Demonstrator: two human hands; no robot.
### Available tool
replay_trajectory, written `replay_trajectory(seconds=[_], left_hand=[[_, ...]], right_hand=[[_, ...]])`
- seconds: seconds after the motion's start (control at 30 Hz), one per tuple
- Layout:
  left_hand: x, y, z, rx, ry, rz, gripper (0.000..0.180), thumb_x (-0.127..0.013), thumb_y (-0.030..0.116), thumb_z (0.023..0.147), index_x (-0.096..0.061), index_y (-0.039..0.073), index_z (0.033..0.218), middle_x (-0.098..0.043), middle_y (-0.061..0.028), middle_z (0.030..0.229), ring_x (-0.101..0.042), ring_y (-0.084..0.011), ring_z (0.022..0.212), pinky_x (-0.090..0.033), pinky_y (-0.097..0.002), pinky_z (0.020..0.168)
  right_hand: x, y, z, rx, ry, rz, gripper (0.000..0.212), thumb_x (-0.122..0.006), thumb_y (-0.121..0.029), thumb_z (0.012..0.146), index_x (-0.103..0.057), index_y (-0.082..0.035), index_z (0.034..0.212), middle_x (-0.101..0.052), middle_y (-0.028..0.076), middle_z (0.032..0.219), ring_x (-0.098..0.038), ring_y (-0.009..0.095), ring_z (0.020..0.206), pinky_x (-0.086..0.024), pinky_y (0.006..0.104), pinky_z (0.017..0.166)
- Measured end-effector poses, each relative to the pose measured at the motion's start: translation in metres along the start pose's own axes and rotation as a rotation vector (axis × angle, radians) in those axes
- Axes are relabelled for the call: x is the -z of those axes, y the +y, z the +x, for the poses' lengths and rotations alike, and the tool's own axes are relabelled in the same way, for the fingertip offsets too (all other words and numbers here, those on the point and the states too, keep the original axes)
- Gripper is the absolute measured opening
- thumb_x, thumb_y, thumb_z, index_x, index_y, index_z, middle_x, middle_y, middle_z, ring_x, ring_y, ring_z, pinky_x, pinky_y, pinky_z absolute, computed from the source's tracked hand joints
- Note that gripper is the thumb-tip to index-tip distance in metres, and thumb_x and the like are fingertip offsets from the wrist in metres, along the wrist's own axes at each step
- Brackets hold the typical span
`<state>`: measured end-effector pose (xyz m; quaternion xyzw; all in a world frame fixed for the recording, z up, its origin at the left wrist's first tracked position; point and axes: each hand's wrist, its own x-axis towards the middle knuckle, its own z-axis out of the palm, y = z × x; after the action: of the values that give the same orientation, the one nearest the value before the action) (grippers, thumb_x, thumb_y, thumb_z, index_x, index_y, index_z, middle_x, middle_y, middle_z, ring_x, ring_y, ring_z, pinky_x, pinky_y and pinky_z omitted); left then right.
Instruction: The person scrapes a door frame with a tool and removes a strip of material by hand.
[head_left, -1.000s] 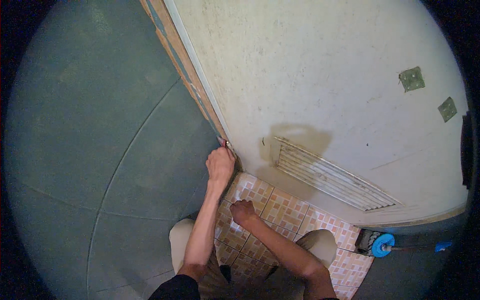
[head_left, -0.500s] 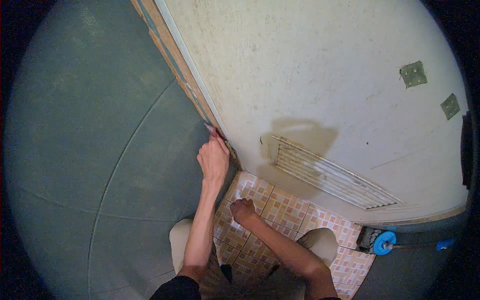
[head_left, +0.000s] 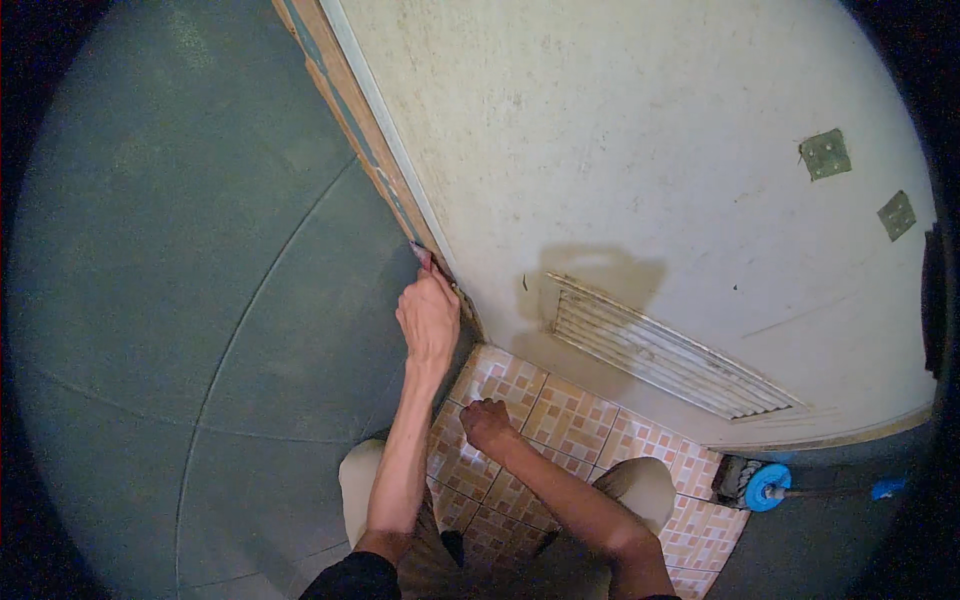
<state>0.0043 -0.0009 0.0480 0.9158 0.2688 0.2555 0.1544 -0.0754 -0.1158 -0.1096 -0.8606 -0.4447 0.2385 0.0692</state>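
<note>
My left hand (head_left: pixel 430 315) is closed round a small tool (head_left: pixel 424 256) with a reddish handle and a pale grey tip; its exact kind is too small to tell. The tip touches the brown wooden door frame strip (head_left: pixel 385 160), which carries broken streaks of grey. Lower down, my right hand (head_left: pixel 487 423) hangs above the tiled floor with its fingers curled into a loose fist. Whatever that hand may hold is hidden by the fingers. A green-grey wall (head_left: pixel 230 250) borders the strip on the left, and a dirty off-white door (head_left: pixel 620 130) on the right.
A slatted vent (head_left: pixel 670 350) is set low in the door. Two dull green square patches (head_left: pixel 825 155) are on the door at the far right. On the patterned tile floor (head_left: pixel 570 410), a blue disc on a rod (head_left: pixel 769 487) lies by a dark hole. My knees (head_left: pixel 640 490) flank my arms.
The left hand and the tool tip have shifted only very slightly at the wooden strip. The right hand stays where it was.
</note>
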Motion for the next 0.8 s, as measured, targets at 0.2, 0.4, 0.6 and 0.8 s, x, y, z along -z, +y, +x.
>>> replay_trajectory(seconds=[0.2, 0.4, 0.6, 0.8], left_hand=[[-0.009, -0.01, -0.006, 0.012, -0.098, 0.057, 0.036, -0.043, 0.018, 0.094, -0.063, -0.01, 0.085, -0.061, -0.0329, 0.075, -0.062, -0.0474, 0.072, -0.05, -0.055, 0.065], [-0.022, -0.017, -0.01, 0.025, -0.159, 0.054, 0.032, -0.044, 0.016, 0.093, -0.064, -0.008, 0.086, -0.062, -0.0319, 0.076, -0.063, -0.047, 0.072, -0.05, -0.0553, 0.067], [0.016, 0.01, 0.005, 0.016, 0.033, 0.004, 0.03, -0.044, 0.015, 0.094, -0.064, -0.007, 0.089, -0.061, -0.0308, 0.073, -0.063, -0.0457, 0.069, -0.05, -0.0542, 0.063], [-0.006, -0.006, -0.004, -0.011, -0.108, 0.053, 0.032, -0.044, 0.014, 0.094, -0.064, -0.009, 0.086, -0.062, -0.0311, 0.074, -0.063, -0.0462, 0.072, -0.05, -0.0544, 0.066]], right_hand=[[0.001, -0.002, 0.003, 0.012, -0.011, 0.003, 0.021, -0.057, -0.012, 0.08, -0.065, -0.007, 0.098, -0.065, 0.011, 0.097, -0.061, 0.03, 0.095, -0.048, 0.0461, 0.076], [0.006, -0.006, 0.007, -0.003, -0.097, -0.001, 0.022, -0.058, -0.013, 0.08, -0.065, -0.007, 0.1, -0.065, 0.011, 0.099, -0.061, 0.029, 0.097, -0.048, 0.0457, 0.078], [0.011, 0.003, -0.004, -0.001, -0.065, -0.01, 0.021, -0.059, -0.014, 0.08, -0.066, -0.006, 0.098, -0.066, 0.012, 0.098, -0.062, 0.028, 0.097, -0.049, 0.0437, 0.078], [0.007, -0.003, 0.004, -0.009, -0.092, -0.022, 0.023, -0.06, -0.014, 0.078, -0.066, -0.006, 0.099, -0.065, 0.012, 0.099, -0.062, 0.028, 0.096, -0.05, 0.0439, 0.077]])
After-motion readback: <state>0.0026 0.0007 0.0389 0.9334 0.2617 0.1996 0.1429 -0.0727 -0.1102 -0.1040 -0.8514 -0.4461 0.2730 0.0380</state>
